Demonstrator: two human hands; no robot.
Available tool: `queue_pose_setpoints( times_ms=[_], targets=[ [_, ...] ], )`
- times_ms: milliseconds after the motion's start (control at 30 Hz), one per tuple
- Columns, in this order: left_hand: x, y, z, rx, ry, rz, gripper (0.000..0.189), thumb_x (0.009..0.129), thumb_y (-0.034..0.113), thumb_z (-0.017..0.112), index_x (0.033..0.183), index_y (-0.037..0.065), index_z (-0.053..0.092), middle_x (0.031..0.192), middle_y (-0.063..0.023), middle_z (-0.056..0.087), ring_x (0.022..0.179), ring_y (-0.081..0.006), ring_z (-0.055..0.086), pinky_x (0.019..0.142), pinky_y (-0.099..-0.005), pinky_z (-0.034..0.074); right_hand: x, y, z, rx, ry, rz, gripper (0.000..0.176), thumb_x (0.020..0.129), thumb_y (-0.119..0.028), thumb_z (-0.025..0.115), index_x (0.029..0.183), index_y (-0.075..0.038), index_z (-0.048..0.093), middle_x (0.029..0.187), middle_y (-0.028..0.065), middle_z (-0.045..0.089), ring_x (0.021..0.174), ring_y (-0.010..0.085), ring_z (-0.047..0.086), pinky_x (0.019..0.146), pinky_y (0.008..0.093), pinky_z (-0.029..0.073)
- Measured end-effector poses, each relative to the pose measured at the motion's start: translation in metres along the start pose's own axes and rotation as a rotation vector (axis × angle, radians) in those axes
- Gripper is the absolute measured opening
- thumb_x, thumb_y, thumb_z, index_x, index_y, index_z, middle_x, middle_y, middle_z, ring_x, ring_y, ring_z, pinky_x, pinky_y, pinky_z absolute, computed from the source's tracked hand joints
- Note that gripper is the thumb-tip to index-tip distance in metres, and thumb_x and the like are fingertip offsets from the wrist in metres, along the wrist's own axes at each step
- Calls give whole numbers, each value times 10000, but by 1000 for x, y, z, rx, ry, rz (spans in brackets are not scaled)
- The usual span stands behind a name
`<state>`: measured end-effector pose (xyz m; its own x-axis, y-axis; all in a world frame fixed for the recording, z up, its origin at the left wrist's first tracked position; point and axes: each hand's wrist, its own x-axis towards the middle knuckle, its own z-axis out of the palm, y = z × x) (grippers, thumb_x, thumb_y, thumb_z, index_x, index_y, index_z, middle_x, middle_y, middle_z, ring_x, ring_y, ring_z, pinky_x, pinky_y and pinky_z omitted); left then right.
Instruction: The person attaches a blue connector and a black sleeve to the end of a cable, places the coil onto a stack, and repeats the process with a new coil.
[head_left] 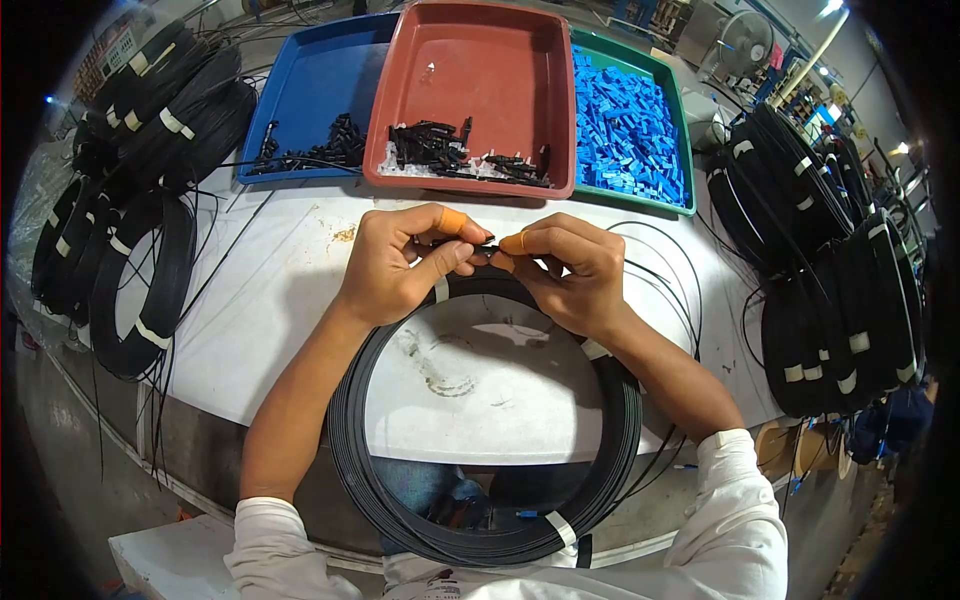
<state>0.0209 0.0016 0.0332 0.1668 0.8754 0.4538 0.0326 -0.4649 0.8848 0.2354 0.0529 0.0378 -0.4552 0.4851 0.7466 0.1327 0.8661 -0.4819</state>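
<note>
Both hands meet at the centre. The left hand (400, 265) and right hand (570, 270) pinch a small black part (484, 250) between rubber-capped fingertips, probably for grip. It sits on the cable end just above the cable coil (350, 440), which lies at 6 o'clock on the bench (270, 290), taped so it stays wound. A blue tray (320, 80) at 11, red tray (470, 70) at 12 and green tray (688, 160) at 1 keep small parts within reach. Spare coils (150, 290) lie at 9 and 3.
</note>
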Motion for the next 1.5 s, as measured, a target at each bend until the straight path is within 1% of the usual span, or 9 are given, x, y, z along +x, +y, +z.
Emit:
queue_pose_setpoints(
  times_ms=[133,233,533,633,767,967,1033,1133,1500],
  targets=[
    [-1,-2,1,164,-13,108,209,819,-55,752,1016,-62,683,1025,-165,718,889,-187,719,799,-285,606,0,-1,0,1,-25,53,153,717,20,824,837,-12,735,767,75,699,631,166,683,517,269,519],
    [0,0,1,209,26,96,250,763,-30,811,984,-52,697,1002,-154,730,911,-189,720,827,-289,602,1,-2,0,7,-53,88,146,724,4,828,836,-11,735,769,75,703,641,157,683,530,266,520],
    [1,8,1,391,18,106,196,738,18,825,909,-18,736,883,-112,757,824,-170,732,759,-283,592,3,-4,-3,33,-127,100,160,725,3,827,856,-8,737,782,91,714,671,173,696,564,274,537],
    [2,2,2,398,58,196,201,726,16,829,906,-8,743,880,-109,761,808,-173,736,747,-281,589,3,-3,-3,16,-144,112,159,731,11,823,865,-7,739,778,90,711,677,153,696,570,267,543],
    [2,7,2,442,31,157,209,718,-14,821,913,-4,748,911,-116,763,825,-180,741,744,-285,590,0,-3,-1,136,-124,235,142,764,5,812,889,4,744,795,88,715,681,108,679,580,247,537],
    [2,3,1,538,83,294,217,702,-60,799,904,1,751,889,-111,765,811,-202,749,720,-291,588,0,-5,-1,235,-164,377,138,804,-24,801,926,18,750,812,74,722,686,74,658,585,227,524],
    [3,1,1,624,124,411,174,721,-34,780,881,29,756,827,-95,757,723,-215,743,635,-283,576,-1,-5,0,278,-171,422,144,810,-31,800,933,23,750,810,70,724,685,68,653,584,224,523],
    [1,3,1,673,103,411,179,699,-55,788,855,18,737,847,-100,761,757,-229,748,695,-294,582,0,-8,0,333,-183,474,154,819,-45,799,943,31,750,798,69,730,680,62,647,584,218,520],
    [0,6,1,753,156,549,193,674,-51,792,840,26,731,809,-99,754,736,-239,745,641,-303,571,8,-15,0,506,-179,548,132,817,-25,799,882,57,719,789,79,732,693,70,657,599,216,528]
  ],
)
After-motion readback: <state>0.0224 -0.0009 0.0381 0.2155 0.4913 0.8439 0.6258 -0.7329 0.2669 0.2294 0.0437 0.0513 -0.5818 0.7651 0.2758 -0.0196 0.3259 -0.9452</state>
